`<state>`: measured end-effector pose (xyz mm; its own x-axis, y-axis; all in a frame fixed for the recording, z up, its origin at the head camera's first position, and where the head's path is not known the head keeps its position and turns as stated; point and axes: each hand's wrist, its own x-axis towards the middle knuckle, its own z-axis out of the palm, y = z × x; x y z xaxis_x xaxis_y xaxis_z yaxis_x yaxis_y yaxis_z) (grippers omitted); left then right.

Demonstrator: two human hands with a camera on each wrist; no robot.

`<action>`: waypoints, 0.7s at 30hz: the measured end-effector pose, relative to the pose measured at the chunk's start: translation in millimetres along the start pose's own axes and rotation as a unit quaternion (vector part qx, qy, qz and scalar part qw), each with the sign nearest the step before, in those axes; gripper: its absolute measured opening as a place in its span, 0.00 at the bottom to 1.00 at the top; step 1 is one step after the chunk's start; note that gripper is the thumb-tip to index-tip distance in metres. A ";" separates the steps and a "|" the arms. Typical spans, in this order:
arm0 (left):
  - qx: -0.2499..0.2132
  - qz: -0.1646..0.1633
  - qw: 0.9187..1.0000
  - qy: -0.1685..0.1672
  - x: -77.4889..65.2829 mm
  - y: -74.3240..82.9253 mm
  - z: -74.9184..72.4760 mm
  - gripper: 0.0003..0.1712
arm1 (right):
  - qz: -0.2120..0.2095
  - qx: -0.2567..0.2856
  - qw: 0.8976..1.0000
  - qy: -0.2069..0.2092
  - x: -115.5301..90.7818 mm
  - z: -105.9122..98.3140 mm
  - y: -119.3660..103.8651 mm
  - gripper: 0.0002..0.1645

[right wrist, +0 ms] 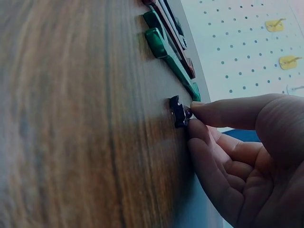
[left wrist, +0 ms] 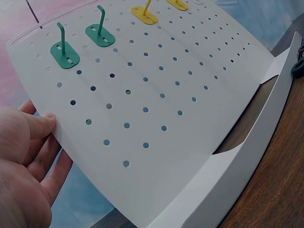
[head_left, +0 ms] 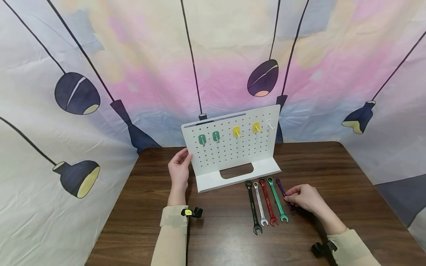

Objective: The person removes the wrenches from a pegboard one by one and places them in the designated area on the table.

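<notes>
A white pegboard (head_left: 229,151) stands on the table, with two green hooks (left wrist: 100,35), two yellow hooks (head_left: 236,132) and a clear one (head_left: 270,125). My left hand (head_left: 179,170) grips the board's left edge, thumb on the front and fingers behind. In front of the board lie a black wrench (head_left: 253,208), a silver wrench (head_left: 260,204), a red wrench (head_left: 268,203) and a green wrench (head_left: 277,199), side by side. At the row's right end, my right hand (head_left: 306,197) pinches a purple wrench (right wrist: 179,113) between thumb and fingertips; the fingers hide part of its shaft.
The brown wooden table (head_left: 219,236) meets a cloth backdrop (head_left: 149,74) printed with hanging lamps. An oblong opening (head_left: 237,171) is cut where the board meets its base. A camera strap (head_left: 192,212) is worn on the left wrist, another camera (head_left: 323,249) on the right.
</notes>
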<state>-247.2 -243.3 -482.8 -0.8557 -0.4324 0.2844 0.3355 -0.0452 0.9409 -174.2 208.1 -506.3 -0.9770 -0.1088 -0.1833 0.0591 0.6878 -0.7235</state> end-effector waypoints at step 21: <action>0.166 0.044 0.981 -0.086 26.4 25.5 -46.4 0.24 | -0.147 -0.161 0.972 0.084 37.0 -29.7 -3.7 0.33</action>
